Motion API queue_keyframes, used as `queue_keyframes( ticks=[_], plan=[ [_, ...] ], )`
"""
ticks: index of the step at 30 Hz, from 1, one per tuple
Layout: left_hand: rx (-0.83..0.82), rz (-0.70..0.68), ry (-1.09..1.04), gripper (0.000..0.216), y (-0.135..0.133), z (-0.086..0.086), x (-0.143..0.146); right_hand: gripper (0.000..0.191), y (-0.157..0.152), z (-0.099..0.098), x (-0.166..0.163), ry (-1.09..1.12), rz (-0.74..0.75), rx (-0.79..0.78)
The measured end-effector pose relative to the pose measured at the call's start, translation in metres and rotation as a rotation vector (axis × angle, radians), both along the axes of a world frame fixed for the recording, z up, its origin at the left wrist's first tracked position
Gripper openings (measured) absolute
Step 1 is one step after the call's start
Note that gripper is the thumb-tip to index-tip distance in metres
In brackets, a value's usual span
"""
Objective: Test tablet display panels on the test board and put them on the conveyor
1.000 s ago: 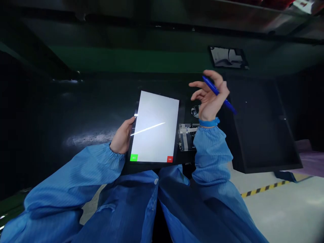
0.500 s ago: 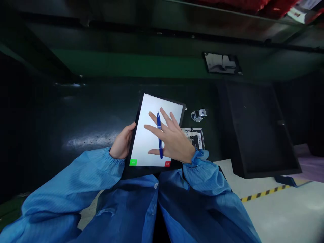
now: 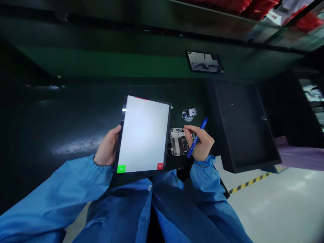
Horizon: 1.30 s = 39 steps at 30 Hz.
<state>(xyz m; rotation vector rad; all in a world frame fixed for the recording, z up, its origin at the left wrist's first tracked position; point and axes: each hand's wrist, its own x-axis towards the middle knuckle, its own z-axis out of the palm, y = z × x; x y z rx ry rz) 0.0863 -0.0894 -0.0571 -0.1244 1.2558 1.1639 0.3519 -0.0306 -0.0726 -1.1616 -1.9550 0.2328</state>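
Observation:
My left hand [image 3: 106, 147] is closed on the left edge of a tablet-like display panel [image 3: 144, 135]. The panel lies tilted toward me, its screen lit white, with a green box and a red box at the bottom corners. A thin red strip shows at its top edge. To the right of the panel, my right hand [image 3: 201, 143] has its fingers bent, with a blue marker pen [image 3: 194, 144] lodged among them. Its thumb and index fingertips are at the top right edge of a circuit board [image 3: 177, 143] with pale tape across it; whether they grip it I cannot tell.
Behind the board sits a shiny round metal piece [image 3: 187, 115]. A black open tray [image 3: 243, 131] stands on the right. A dark framed panel with a reflective face [image 3: 205, 62] lies at the back. Red packages [image 3: 260, 10] fill the shelf above.
My right hand has moved right, off the screen to the circuit board, its spread fingers now bent around the pen. A red strip has appeared atop the screen. The view has shifted right.

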Motion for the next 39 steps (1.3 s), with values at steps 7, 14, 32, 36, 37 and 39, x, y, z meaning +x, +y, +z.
queue_keyframes(
  ticks=[7,14,32,36,37,39],
  plan=[
    [-0.052,0.048,0.092,0.035,0.002,0.003,0.003,0.015,0.01,-0.042,0.038,-0.134,-0.026,-0.112],
    [-0.069,0.063,0.117,0.036,0.003,0.0,0.004,0.019,0.014,-0.043,0.036,-0.2,-0.01,-0.171],
    [0.166,-0.019,0.268,0.02,-0.006,-0.024,-0.005,0.015,-0.004,-0.007,-0.018,-0.417,0.042,-0.601],
    [0.114,0.04,0.25,0.02,-0.006,-0.018,-0.004,0.013,-0.003,0.0,-0.032,-0.665,-0.057,-0.58],
    [0.117,0.031,0.201,0.022,-0.005,-0.018,-0.004,0.013,-0.004,0.002,-0.034,-0.708,-0.073,-0.574],
    [0.133,-0.003,0.09,0.027,-0.005,-0.017,-0.003,0.011,-0.005,0.003,-0.035,-0.727,-0.063,-0.558]
  ],
)
